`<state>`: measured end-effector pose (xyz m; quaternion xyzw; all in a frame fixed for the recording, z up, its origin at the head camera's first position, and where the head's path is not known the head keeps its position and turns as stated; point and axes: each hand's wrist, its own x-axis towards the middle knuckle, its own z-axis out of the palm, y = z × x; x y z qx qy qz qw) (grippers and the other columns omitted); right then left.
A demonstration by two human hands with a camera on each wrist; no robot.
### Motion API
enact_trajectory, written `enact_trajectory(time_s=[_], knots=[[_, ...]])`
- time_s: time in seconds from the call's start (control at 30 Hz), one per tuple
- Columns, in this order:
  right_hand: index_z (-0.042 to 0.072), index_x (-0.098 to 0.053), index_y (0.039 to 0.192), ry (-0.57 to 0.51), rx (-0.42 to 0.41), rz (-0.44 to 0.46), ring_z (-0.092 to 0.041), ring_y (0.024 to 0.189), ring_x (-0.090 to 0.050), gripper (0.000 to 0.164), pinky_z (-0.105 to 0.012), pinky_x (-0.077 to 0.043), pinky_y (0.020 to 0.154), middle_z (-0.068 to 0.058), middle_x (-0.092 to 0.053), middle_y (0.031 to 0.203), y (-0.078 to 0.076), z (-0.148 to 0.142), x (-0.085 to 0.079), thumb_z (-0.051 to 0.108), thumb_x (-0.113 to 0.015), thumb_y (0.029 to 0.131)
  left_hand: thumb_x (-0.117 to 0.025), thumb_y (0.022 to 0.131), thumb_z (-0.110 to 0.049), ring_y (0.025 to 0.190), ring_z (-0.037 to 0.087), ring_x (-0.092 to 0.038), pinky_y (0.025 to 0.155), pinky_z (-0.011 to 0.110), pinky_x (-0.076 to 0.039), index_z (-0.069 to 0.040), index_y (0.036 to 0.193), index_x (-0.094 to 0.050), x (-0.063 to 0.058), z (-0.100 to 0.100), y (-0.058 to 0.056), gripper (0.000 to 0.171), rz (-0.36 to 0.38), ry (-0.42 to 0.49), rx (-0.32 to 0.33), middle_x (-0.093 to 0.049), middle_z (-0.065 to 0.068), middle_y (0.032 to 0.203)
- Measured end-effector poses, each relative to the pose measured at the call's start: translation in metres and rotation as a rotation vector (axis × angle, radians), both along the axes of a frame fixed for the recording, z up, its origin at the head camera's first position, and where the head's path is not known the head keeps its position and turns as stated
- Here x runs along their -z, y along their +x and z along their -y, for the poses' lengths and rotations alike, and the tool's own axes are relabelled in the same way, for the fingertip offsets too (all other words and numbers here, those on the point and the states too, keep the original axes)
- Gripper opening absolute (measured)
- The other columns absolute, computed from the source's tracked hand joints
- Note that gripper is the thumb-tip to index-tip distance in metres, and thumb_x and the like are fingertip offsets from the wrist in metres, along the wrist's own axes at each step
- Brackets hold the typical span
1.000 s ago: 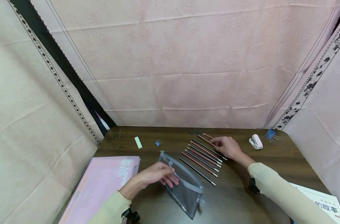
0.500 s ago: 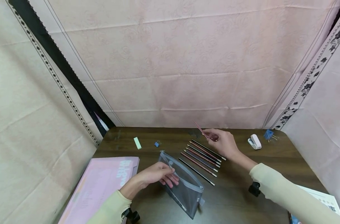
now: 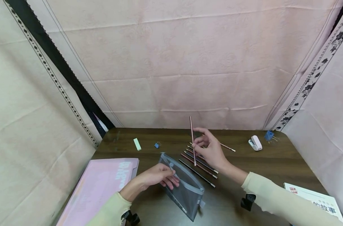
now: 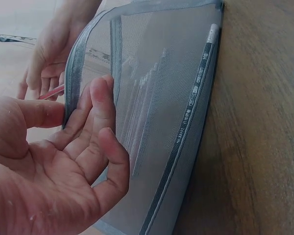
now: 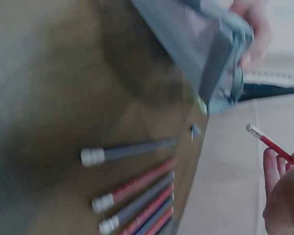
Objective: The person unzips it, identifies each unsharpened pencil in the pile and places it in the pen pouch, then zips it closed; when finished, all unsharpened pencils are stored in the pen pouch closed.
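Note:
My left hand [image 3: 160,177] pinches the open rim of a grey mesh zip pouch [image 3: 189,199] between thumb and fingers. Through the mesh in the left wrist view, a dark pencil [image 4: 191,105] with a white eraser end lies along the pouch's lower edge. My right hand [image 3: 212,153] holds a red pencil [image 3: 192,131] nearly upright above the table, its eraser end downward. Below that hand several pencils lie side by side, partly hidden by it; a black pencil [image 3: 197,173] is closest to the pouch. Another pencil [image 3: 228,147] lies behind the right hand.
A pink folder [image 3: 103,185] lies at the left. Towards the back are a pale green strip [image 3: 137,144], a small blue binder clip [image 3: 157,145], a white stapler [image 3: 255,143] and a larger blue binder clip [image 3: 269,135]. A white book [image 3: 307,194] is at the right front.
My right hand has lifted the red pencil from the back of the row, turned it upright and brought it left, towards the pouch. The left hand keeps its grip on the rim.

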<state>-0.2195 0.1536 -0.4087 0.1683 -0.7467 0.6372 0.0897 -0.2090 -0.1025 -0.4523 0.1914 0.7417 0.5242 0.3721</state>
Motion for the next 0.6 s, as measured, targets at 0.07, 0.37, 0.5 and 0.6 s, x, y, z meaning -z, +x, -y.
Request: enact_trajectory(time_s=[0.07,0.37,0.5,0.6], knots=[[0.012,-0.047,0.136,-0.058,-0.057,0.058,-0.031,0.075,-0.068,0.058,-0.048,-0.056,0.06,-0.034,-0.062,0.095,0.005,0.008,0.004,-0.006,-0.065,0.084,-0.045,0.101,-0.03,0.08,0.017,-0.072,0.073,0.033,-0.05,-0.006,0.103,-0.071,0.0,0.001,0.0,0.035,-0.004,-0.002,-0.002,-0.075,0.011,0.1],[0.025,-0.05,0.134,0.027,-0.136,0.193,-0.03,0.072,-0.068,0.056,-0.043,-0.057,0.059,-0.024,-0.066,0.093,0.02,0.024,0.035,0.001,-0.067,0.086,-0.046,0.101,-0.028,0.08,0.018,-0.072,0.073,0.033,-0.049,-0.004,0.103,-0.07,-0.003,-0.003,0.001,0.035,0.006,-0.014,-0.018,-0.075,0.013,0.1],[0.024,-0.051,0.134,0.139,-0.164,0.199,-0.025,0.07,-0.068,0.056,-0.038,-0.057,0.056,-0.022,-0.068,0.091,0.025,0.024,0.038,0.001,-0.066,0.086,-0.046,0.101,-0.028,0.08,0.019,-0.072,0.073,0.032,-0.049,-0.004,0.102,-0.07,-0.003,-0.002,0.001,0.035,0.003,-0.018,-0.021,-0.075,0.013,0.1],[0.025,-0.054,0.132,0.24,-0.188,0.19,-0.02,0.068,-0.066,0.054,-0.034,-0.056,0.054,-0.015,-0.07,0.088,0.028,0.023,0.039,0.002,-0.067,0.085,-0.046,0.101,-0.029,0.08,0.019,-0.072,0.073,0.032,-0.049,-0.004,0.103,-0.07,-0.003,-0.002,0.0,0.034,0.002,-0.018,-0.018,-0.075,0.013,0.1]])
